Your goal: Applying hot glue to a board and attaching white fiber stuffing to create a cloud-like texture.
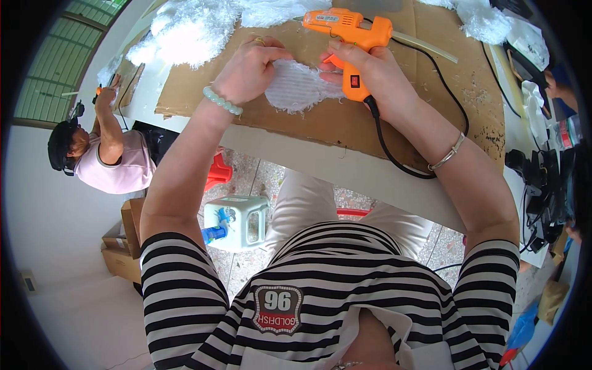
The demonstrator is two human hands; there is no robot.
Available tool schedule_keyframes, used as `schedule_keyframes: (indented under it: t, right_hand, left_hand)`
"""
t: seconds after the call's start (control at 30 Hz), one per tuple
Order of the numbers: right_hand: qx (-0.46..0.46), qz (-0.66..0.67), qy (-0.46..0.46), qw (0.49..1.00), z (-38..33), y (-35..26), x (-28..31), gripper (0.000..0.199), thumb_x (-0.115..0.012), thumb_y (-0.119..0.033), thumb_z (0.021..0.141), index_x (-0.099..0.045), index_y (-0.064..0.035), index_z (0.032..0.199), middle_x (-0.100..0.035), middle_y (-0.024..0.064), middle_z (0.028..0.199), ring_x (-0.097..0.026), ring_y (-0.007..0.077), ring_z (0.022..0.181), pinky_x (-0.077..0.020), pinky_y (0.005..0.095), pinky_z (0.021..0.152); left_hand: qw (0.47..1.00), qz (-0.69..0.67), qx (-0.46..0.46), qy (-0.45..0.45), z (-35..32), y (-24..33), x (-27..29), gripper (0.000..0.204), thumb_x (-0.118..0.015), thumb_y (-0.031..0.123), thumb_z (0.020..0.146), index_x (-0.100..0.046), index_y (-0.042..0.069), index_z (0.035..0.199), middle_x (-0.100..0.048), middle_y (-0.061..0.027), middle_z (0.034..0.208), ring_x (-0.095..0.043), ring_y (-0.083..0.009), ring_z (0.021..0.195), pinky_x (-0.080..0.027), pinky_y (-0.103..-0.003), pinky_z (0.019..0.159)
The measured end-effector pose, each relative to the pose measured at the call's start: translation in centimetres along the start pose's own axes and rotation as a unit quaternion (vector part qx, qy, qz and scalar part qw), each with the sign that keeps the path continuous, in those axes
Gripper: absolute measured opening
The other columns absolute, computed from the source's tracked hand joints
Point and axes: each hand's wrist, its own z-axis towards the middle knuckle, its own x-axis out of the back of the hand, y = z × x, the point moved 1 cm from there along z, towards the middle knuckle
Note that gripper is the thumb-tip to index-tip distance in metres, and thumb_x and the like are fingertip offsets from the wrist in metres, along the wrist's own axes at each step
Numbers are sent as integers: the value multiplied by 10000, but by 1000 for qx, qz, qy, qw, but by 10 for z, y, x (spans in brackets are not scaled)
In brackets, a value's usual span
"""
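Striped in black and white, a shirt (345,253) is seen closest of all, and beyond it both bare forearms are stretched across the near edge of a white bench (382,177). And now the hands! By the right hand (377,77) an orange glue gun (361,38) is gripped, palm and fingers wrapped around the handle, its nozzle aimed leftward over a cardboard sheet (441,108). Behind its body a pale glue stick (425,47) is pointed toward the sheet's right edge, and from the handle's base a black cord (383,143) is looped under the right forearm. Over to the left hand (250,73): its fingers are curled inward, set at the upper left corner of a white fuzzy piece (297,86), though whether that is pinched or merely pressed is not shown. Between the two hands the piece is spread, toward the cardboard's near edge. Along the far edge, at the left, white fluff (191,31) is heaped. Off the bench's left side, something small and orange is held up by a co-worker in pink (114,163).
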Motion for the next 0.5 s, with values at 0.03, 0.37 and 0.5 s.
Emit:
schedule_keyframes:
  t: [0.03, 0.37, 0.5]
  right_hand:
    - [0, 0, 1, 1000, 0, 0, 0, 338, -579, -261, 889, -537, -20, 1123, -607, 83, 982, -612, 173, 930, -536, 301, 805]
    - [-5, -4, -3, 1000, 2, 1, 1, 323, -585, -267, 886, -538, -36, 1106, -606, 78, 976, -622, 172, 910, -532, 291, 788]
    - [-5, -7, 2, 1000, 1, 2, 1, 324, -587, -261, 886, -535, -34, 1112, -609, 82, 975, -623, 170, 904, -532, 292, 787]
  left_hand:
    - [1000, 0, -1, 0, -1, -1, 0, 357, -475, -96, 669, -689, 56, 912, -649, -112, 960, -566, -317, 885, -446, -366, 855]
    - [978, 160, -112, 67, -17, 3, 2, 322, -540, -95, 642, -702, 92, 847, -644, -48, 966, -564, -281, 980, -443, -381, 858]
    - [989, 93, -81, 86, -16, 2, 5, 358, -546, -90, 640, -684, 89, 917, -641, -46, 978, -563, -275, 991, -417, -404, 885]
